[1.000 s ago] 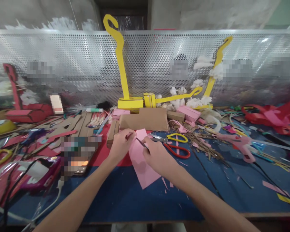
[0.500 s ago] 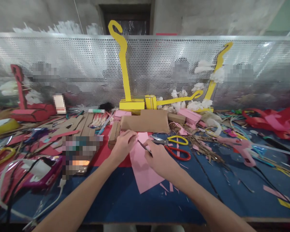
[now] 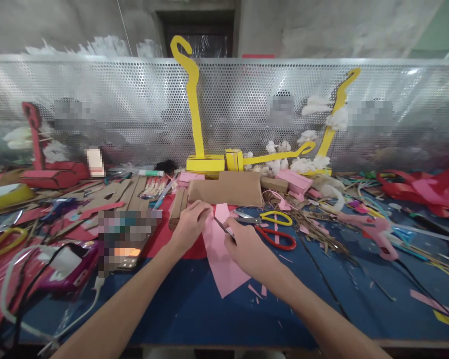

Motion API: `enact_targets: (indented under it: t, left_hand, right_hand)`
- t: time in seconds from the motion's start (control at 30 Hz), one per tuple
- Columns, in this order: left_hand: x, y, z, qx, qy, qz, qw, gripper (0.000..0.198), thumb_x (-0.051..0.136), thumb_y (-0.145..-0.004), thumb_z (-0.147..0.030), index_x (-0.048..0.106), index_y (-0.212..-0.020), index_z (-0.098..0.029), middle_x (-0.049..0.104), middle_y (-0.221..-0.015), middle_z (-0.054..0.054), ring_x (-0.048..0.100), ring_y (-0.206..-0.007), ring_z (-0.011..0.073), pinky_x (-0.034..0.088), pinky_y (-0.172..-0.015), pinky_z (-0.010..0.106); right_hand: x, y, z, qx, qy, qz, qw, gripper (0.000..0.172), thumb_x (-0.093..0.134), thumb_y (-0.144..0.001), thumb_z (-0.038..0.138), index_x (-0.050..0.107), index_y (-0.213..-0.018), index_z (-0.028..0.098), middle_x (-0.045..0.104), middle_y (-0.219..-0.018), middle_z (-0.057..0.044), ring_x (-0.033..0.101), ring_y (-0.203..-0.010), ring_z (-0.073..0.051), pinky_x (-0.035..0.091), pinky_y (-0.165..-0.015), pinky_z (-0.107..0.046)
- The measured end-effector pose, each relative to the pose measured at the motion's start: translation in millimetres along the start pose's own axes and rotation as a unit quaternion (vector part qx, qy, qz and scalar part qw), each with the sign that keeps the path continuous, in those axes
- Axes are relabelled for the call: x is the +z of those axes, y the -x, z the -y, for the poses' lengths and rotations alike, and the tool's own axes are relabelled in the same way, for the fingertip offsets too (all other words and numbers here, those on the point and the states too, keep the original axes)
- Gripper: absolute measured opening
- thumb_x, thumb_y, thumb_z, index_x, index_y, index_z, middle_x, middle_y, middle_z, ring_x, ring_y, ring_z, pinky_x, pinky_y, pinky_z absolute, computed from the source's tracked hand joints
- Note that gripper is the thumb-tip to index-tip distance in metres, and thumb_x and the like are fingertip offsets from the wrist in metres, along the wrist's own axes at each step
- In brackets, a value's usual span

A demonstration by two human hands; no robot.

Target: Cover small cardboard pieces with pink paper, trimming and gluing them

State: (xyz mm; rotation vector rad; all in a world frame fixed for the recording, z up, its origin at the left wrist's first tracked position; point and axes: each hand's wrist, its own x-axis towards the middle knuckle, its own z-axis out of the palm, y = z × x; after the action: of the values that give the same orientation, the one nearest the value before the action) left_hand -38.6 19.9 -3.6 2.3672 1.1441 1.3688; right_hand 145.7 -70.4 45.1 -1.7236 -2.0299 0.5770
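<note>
While two bare forearms reach in over the near edge of the blue table (image 3: pixel 187 319), a sheet of pink paper (image 3: pixel 228 271) lies between them, one corner pointing toward the person. A few pink scraps (image 3: pixel 255 290) lie just beside it on the right. The right hand (image 3: pixel 247 244) is over the paper's right side, its fingers curled and gripping a thin metal tool (image 3: pixel 222 225) that slants up toward the other hand. The left hand (image 3: pixel 190 222) is at the paper's upper left, thumb and fingertips pinched together close to the tool's tip; whatever sits between them is too small to tell. A red sheet (image 3: pixel 196 249) spreads beneath, with a phone (image 3: pixel 129 260) near its left side. Scissors (image 3: pixel 260 219) with one yellow and one red handle lie just beyond the right hand, and a pink glue gun (image 3: pixel 377 227) lies well to the right. Past the hands is a brown cardboard piece (image 3: pixel 226 189). Behind it stands a tall yellow hook (image 3: pixel 194 114), before a metal panel (image 3: pixel 232 99) full of holes and a grey wall (image 3: pixel 333 30).
</note>
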Motion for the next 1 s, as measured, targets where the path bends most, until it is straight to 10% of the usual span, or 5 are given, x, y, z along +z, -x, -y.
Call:
enact_targets:
  t: [1.0]
  left_hand:
    - [-7.8, -3.9, 2.8, 0.032, 0.008, -0.003, 0.999, 0.02, 0.052, -0.102, -0.023, 0.068, -0.092, -0.02, 0.07, -0.087, 0.004, 0.065, -0.081, 0.0166, 0.05, -0.078, 0.026]
  right_hand:
    - [-1.1, 11.3, -6.4, -0.036, 0.012, -0.007, 0.999, 0.024, 0.05, -0.089, 0.011, 0.065, -0.105, 0.022, 0.053, -0.069, 0.001, 0.041, -0.059, -0.014, 0.02, -0.058, -0.028]
